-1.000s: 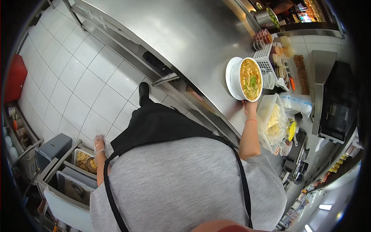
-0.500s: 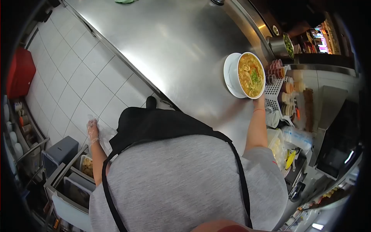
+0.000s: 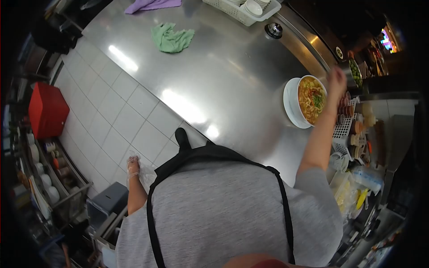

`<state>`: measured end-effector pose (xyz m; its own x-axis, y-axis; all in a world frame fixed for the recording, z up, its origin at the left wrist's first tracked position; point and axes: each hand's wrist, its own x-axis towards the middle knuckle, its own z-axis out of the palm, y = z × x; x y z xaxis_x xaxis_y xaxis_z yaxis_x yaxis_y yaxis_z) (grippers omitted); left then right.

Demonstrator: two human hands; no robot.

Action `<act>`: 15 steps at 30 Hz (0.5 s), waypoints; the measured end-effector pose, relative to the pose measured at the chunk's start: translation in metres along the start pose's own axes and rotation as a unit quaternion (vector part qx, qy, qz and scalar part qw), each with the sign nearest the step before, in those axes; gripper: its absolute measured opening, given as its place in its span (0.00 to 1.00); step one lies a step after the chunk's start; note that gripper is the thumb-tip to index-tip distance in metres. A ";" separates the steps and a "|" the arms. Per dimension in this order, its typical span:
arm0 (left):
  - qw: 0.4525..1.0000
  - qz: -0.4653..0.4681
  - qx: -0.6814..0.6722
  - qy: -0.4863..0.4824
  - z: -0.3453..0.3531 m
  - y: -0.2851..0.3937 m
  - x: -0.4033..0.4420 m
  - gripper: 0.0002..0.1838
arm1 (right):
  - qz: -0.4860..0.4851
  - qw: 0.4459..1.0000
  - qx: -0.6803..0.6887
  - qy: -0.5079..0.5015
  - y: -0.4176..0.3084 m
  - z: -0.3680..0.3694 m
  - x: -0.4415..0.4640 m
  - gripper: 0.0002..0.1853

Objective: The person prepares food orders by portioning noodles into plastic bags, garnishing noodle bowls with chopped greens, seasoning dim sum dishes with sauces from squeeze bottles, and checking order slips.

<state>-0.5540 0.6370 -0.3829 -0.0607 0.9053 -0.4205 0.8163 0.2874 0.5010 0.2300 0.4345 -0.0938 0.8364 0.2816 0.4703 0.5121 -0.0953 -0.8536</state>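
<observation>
A white bowl of noodle soup (image 3: 312,99), topped with red and green garnish, rests on a white plate (image 3: 290,105) on the steel counter (image 3: 214,76). My right hand (image 3: 337,82) is bare and blurred, just beyond the bowl's right rim, in front of a metal pot of green limes or similar (image 3: 354,71). Its fingers are too smeared to read. My left hand (image 3: 133,165) hangs low over the tiled floor in a loose clear plastic glove. Its fingers look curled, and whatever may be inside them is hidden.
A white basket (image 3: 342,129) holds small sauce cups and bottles to the right. A service bell (image 3: 274,30), a basket of white dishes (image 3: 243,13), a green cloth (image 3: 172,38) and a purple cloth (image 3: 152,4) lie on the counter. A red box (image 3: 48,109) stands on the floor.
My right hand has left the bowl's near edge and moved forward past its right side. The view has shifted, bringing the cloths, bell and dish basket further into sight. My left hand still hangs low.
</observation>
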 end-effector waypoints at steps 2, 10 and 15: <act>1.000 0.017 -0.016 0.015 -0.005 0.009 0.029 0.16 | -0.001 0.987 -0.065 -0.145 -0.085 0.124 -0.036 0.11; 0.996 0.085 0.008 -0.013 -0.011 0.075 0.059 0.25 | -0.184 0.862 -0.201 -0.427 -0.109 0.386 -0.189 0.09; 0.983 0.028 0.140 -0.116 0.022 0.006 0.074 0.29 | -0.134 0.911 0.048 -0.388 -0.117 0.291 -0.204 0.04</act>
<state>-0.5409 0.6985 -0.4279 0.0940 0.8124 -0.5755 0.9431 0.1126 0.3130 -0.0577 0.6663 -0.1548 0.2753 0.8758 0.3965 0.6263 0.1496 -0.7651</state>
